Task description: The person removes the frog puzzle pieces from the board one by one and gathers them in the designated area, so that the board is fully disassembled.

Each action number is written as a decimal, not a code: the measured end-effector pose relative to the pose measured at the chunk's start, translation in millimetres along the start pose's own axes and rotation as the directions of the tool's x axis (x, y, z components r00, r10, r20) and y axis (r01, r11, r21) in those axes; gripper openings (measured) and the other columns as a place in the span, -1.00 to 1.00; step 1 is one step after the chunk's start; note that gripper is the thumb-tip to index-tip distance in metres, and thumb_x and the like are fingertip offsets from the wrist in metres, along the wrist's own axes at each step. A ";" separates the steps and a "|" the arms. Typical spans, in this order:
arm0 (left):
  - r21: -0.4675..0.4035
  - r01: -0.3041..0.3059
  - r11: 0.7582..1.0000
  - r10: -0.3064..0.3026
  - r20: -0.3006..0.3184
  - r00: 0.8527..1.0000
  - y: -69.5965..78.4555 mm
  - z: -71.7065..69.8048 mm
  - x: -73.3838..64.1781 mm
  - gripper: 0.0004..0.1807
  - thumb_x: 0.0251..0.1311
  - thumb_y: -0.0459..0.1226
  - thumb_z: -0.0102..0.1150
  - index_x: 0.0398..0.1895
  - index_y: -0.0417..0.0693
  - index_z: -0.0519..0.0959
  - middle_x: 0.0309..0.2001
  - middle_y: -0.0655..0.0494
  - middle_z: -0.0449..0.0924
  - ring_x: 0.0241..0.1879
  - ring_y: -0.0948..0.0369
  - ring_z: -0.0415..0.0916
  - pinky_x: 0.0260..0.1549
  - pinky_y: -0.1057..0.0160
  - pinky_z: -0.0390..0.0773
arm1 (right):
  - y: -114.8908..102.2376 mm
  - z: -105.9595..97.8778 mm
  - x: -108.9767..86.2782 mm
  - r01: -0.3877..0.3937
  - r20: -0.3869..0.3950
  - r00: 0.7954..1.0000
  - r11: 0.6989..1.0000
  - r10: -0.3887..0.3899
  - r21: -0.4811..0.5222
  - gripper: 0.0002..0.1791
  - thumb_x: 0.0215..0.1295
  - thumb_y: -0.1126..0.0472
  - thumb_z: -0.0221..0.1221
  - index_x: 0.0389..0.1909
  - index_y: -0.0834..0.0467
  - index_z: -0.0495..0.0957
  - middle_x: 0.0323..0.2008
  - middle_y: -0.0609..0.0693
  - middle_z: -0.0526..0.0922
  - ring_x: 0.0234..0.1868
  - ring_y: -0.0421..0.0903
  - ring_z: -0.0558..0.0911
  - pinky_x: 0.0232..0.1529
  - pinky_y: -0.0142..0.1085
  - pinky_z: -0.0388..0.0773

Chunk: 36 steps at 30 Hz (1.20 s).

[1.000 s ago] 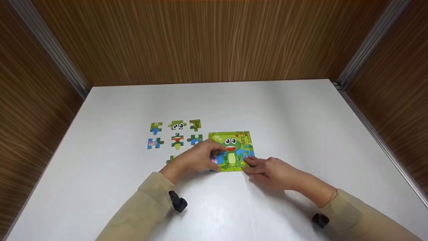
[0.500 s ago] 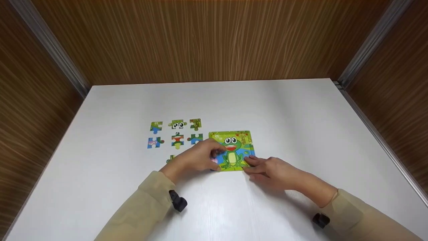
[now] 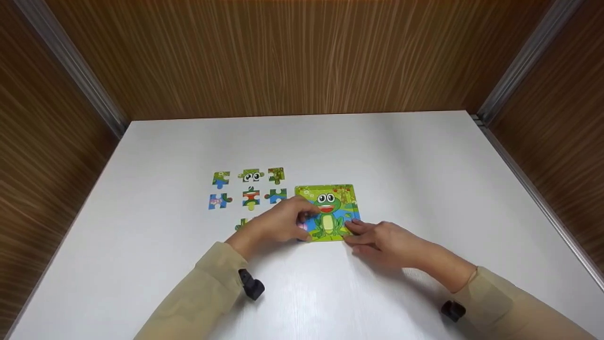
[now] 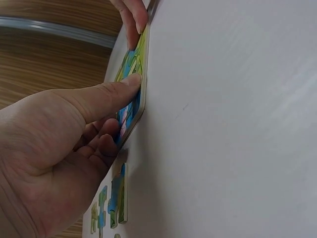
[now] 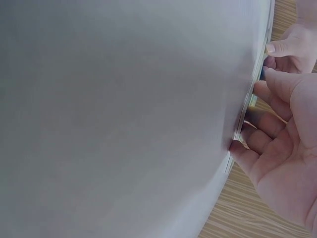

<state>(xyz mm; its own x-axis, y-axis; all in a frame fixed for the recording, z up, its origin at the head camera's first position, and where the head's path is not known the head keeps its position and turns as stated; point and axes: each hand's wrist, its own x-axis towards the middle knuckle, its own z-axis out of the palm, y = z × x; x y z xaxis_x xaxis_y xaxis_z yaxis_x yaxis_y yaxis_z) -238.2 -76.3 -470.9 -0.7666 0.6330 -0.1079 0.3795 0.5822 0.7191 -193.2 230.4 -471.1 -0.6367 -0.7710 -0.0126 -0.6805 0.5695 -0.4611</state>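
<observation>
A square frog puzzle board (image 3: 327,223) lies on the white table, its printed green frog upright toward the far side. My left hand (image 3: 282,222) holds its left side; in the left wrist view the thumb (image 4: 111,96) lies over the near edge and the other fingers curl at the side. At the near right corner, my right hand (image 3: 389,243) grips the board with thumb and fingers around the edge. In the right wrist view the right fingertips (image 5: 238,148) touch the board's edge and the tabletop. Part of the board's left side is hidden by my left hand.
Loose jigsaw pieces lie in rows left of the board, among them one with frog eyes (image 3: 251,176) and one with a red mouth (image 3: 251,198). My left forearm partly covers a green piece (image 3: 241,224). Wood-grain panels (image 3: 302,56) wall the table's back and sides.
</observation>
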 end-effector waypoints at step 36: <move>0.103 -0.059 0.993 0.062 -0.020 0.998 2.8 4.3 -5.8 -0.44 0.13 -0.31 0.57 0.25 -0.08 0.70 -0.03 0.04 0.53 -0.11 0.14 0.45 -0.06 0.15 0.51 | 0.0 0.6 0.5 -0.013 0.000 1.000 1.000 0.013 0.000 -0.60 0.54 0.20 0.25 0.33 0.14 0.64 0.44 0.21 0.47 0.46 0.14 0.46 0.28 0.17 0.51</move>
<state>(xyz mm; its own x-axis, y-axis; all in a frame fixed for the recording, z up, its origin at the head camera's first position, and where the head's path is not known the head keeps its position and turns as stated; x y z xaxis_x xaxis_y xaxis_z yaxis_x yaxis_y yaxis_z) -230.5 -76.1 -471.2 -0.7519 0.6574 -0.0496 0.4758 0.5932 0.6494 -193.3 229.8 -471.6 -0.6453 -0.7637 -0.0183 -0.6725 0.5793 -0.4607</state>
